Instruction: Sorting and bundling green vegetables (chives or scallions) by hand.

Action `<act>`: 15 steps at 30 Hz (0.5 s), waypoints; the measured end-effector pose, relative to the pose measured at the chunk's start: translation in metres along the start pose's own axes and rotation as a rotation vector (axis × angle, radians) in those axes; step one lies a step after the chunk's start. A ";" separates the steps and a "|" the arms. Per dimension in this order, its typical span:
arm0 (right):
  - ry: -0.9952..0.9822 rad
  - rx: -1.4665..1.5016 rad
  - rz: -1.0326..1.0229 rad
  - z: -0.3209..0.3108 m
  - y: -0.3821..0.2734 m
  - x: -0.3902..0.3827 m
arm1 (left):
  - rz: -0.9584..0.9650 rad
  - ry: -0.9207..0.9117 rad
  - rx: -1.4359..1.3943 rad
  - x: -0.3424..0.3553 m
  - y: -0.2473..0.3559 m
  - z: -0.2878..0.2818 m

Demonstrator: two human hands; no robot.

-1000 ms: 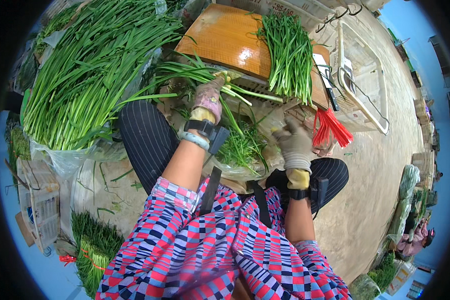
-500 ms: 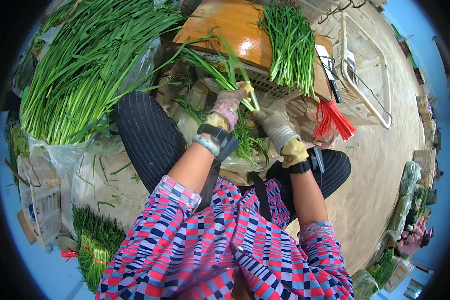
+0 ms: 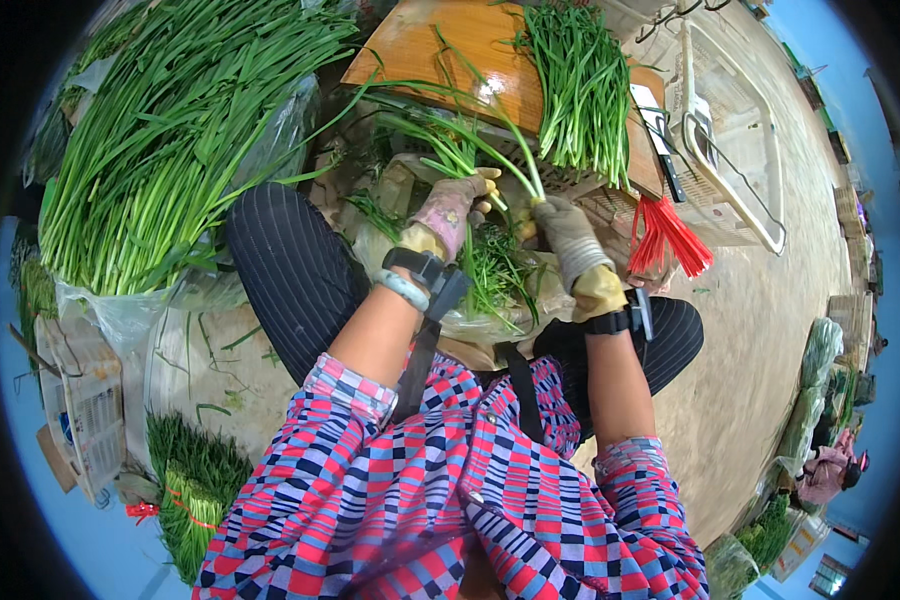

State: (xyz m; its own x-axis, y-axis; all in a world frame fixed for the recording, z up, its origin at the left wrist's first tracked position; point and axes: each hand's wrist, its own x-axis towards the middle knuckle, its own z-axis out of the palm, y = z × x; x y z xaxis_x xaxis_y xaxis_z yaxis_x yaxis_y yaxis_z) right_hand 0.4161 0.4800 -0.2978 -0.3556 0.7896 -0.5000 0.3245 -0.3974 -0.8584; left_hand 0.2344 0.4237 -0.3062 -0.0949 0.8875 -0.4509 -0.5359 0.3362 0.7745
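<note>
In front of me, my left hand (image 3: 450,208), in a pink floral glove, is closed round a small bunch of garlic chives (image 3: 455,158). My right hand (image 3: 564,232), in a beige-grey glove, pinches the pale lower ends of a few chive stalks (image 3: 526,178) just right of that bunch. The leaves of these stalks trail up and left past the bunch. Below and between both hands, loose green trimmings (image 3: 495,268) lie on clear plastic. A large heap of chives (image 3: 160,160) rests on plastic sheeting at my left.
Ahead stands a wooden board (image 3: 450,50) with sorted chives (image 3: 582,95) on it. A knife (image 3: 660,145) lies at its right end, above hanging red ties (image 3: 667,235). A white crate (image 3: 740,120) is beyond. A tied bundle (image 3: 192,490) lies lower left; another person (image 3: 826,470) is far right.
My right hand has shifted slightly up and right, drawing its stalks away from the left hand's bunch. The left hand stays nearly in place with its bunch.
</note>
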 end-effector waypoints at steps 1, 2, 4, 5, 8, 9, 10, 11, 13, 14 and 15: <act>0.037 0.118 -0.005 -0.002 -0.001 -0.001 | -0.044 -0.009 0.080 0.003 0.001 -0.003; 0.075 0.237 -0.009 -0.003 -0.001 -0.002 | -0.088 -0.019 0.160 0.005 0.001 -0.005; 0.070 0.110 -0.025 0.001 0.000 -0.003 | 0.095 -0.065 0.098 -0.006 -0.009 0.009; 0.073 -0.011 -0.047 0.015 -0.001 -0.003 | 0.198 -0.100 -0.010 -0.008 -0.016 0.014; 0.087 -0.249 -0.091 0.030 -0.001 -0.004 | 0.009 -0.067 -0.021 -0.005 -0.022 0.016; 0.056 -0.230 -0.066 0.027 0.000 -0.005 | 0.009 -0.068 -0.020 -0.007 -0.019 0.018; 0.024 -0.211 -0.038 0.026 -0.002 -0.009 | 0.057 -0.122 0.125 -0.011 -0.017 0.015; -0.048 -0.092 -0.005 0.026 -0.008 -0.008 | 0.104 -0.177 0.270 -0.014 -0.017 0.011; 0.011 -0.043 0.003 0.019 -0.011 -0.011 | 0.307 -0.143 0.353 -0.010 -0.026 -0.003; 0.041 -0.010 -0.011 0.016 -0.010 -0.009 | 0.515 -0.109 0.432 -0.006 -0.025 -0.004; 0.047 -0.009 -0.011 0.011 -0.009 -0.012 | -0.052 0.077 0.003 0.004 -0.022 -0.001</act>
State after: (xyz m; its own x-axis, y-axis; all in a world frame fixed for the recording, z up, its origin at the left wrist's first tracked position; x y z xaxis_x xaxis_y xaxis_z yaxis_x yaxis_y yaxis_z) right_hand 0.4079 0.4691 -0.2859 -0.3173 0.8151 -0.4847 0.3286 -0.3850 -0.8625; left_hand 0.2452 0.4192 -0.3257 -0.1312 0.8423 -0.5228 -0.5392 0.3819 0.7506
